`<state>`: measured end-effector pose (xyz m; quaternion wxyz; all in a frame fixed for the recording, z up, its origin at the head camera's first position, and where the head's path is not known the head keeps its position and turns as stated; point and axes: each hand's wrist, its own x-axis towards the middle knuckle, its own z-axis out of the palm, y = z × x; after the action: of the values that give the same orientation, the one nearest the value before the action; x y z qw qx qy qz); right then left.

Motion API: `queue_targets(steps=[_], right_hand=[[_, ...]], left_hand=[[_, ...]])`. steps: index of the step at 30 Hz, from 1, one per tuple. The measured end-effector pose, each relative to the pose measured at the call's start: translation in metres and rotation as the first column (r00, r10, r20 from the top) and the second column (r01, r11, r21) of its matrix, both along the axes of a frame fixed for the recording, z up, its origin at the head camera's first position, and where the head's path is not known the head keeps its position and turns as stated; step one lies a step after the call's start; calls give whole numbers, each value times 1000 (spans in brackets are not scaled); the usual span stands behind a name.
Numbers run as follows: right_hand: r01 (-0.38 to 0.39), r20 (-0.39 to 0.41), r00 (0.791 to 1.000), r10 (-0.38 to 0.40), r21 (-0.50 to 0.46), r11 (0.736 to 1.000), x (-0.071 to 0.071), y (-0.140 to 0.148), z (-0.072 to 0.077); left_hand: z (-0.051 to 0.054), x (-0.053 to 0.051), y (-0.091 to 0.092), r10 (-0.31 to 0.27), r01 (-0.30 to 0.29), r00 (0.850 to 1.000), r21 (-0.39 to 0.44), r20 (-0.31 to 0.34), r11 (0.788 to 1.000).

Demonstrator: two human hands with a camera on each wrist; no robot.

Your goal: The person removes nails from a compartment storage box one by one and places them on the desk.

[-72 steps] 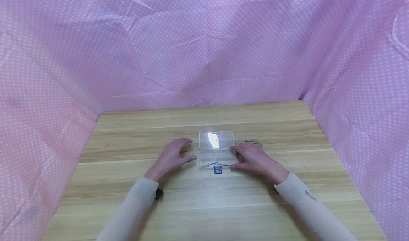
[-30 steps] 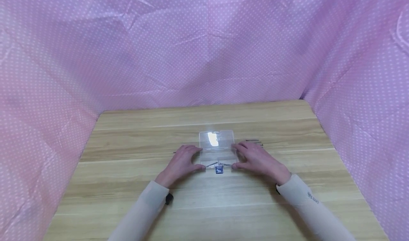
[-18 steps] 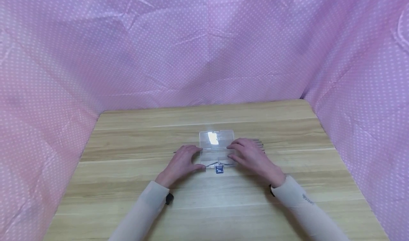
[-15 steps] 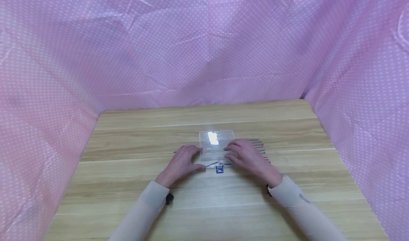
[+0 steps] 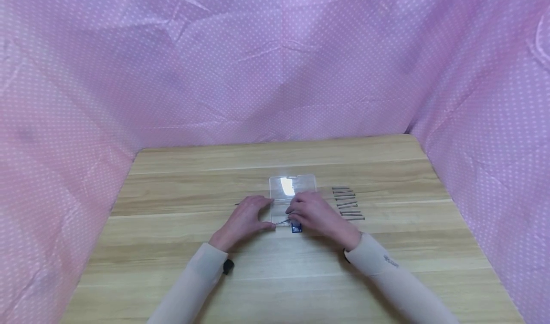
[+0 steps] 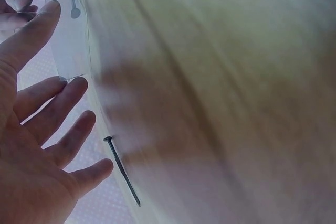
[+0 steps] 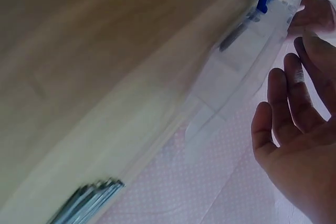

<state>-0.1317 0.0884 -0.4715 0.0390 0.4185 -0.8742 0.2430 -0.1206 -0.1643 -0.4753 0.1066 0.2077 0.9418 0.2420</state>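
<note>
A clear plastic box (image 5: 277, 210) lies on the table with its lid (image 5: 301, 183) laid back. My left hand (image 5: 247, 214) grips its left side, thumb at the front corner, a finger near the hinge. Over the middle of the box hovers my right hand (image 5: 315, 213), fingers loosely bent, thumb and forefinger close together; I see nothing held there. One nail (image 6: 74, 6) lies in the left compartment, and a nail (image 7: 233, 38) is visible in the right one. The blue latch (image 5: 296, 227) hangs at the front, partly covered by the right hand.
To the right of the box several nails (image 5: 345, 200) lie in a column on the wooden table (image 5: 266, 281). Another nail (image 6: 122, 166) lies beside the left hand's outer fingers. A pink dotted cloth (image 5: 275, 76) surrounds the table's back and sides.
The left hand came in from the left and took hold of the box. My right hand let go of the right side and moved left over the box, uncovering the nails on the right.
</note>
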Motion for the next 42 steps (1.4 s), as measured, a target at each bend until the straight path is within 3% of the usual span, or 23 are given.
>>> queue_targets(steps=[10,25,33,42], right_hand=[[-25,34,999,23,70,997,-4,-13,3],[-178,-1,984,180,126,976,-20,-28,4],[-156,29,988,153,203,967,-21,-33,6],[-185,-60,977,207,260,948,-24,-36,2]], left_hand=[[-1,-2,0,0,0,1000,5,2,1000],[-4,-2,-2,-3,4,1000,42,-13,999],[-6,-2,-2,-11,12,1000,31,-20,999],[-7,-1,-4,-7,8,1000,32,-30,999]])
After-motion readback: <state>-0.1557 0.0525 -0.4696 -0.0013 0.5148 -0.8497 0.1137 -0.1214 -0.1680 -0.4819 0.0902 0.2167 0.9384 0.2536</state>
